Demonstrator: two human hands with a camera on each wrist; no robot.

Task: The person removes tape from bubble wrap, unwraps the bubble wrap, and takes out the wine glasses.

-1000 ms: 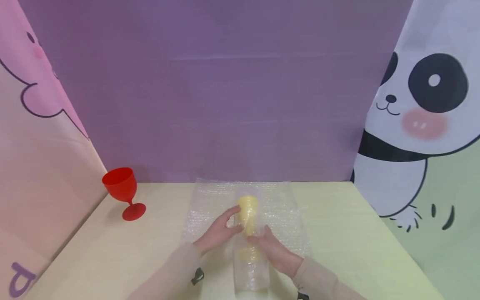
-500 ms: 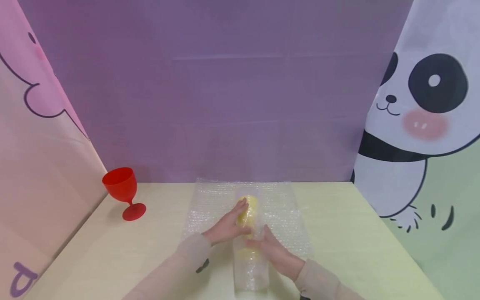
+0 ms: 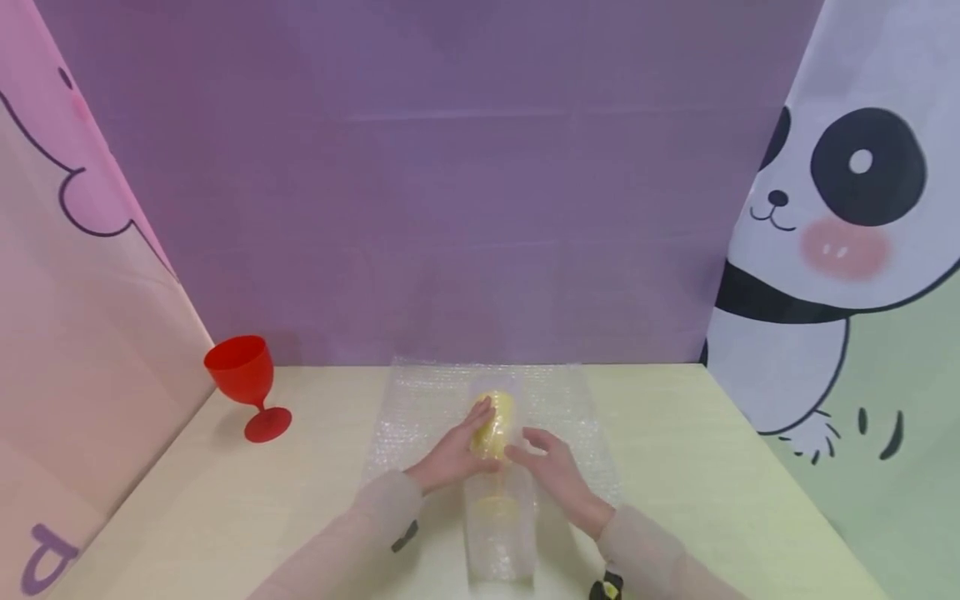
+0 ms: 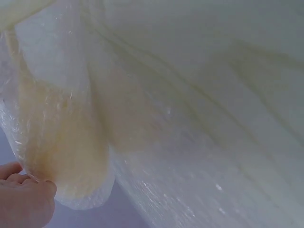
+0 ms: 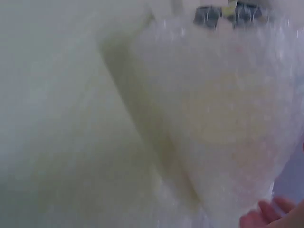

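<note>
A yellow goblet (image 3: 504,414) lies wrapped in a roll of clear bubble wrap (image 3: 501,554), bowl away from me and foot (image 3: 497,507) nearer. My left hand (image 3: 452,454) holds the bowl from the left through the wrap, fingers over its top and thumb at its near end. In the left wrist view its fingers (image 4: 28,199) are against the wrapped bowl. To the right of the bowl, my right hand (image 3: 557,477) has loosely bent fingers, thumb tip close to the wrap. In the right wrist view its fingertips (image 5: 268,216) show beside the wrap; contact is unclear.
The flat remainder of the bubble wrap sheet (image 3: 420,400) spreads behind the roll to the table's back edge. A red goblet (image 3: 242,375) stands at the far left of the pale table (image 3: 697,467). Printed cloth walls enclose the back and sides.
My left hand has moved right, farther over the wrapped bowl. The right hand has lifted from the roll's middle and shifted up and to the right.
</note>
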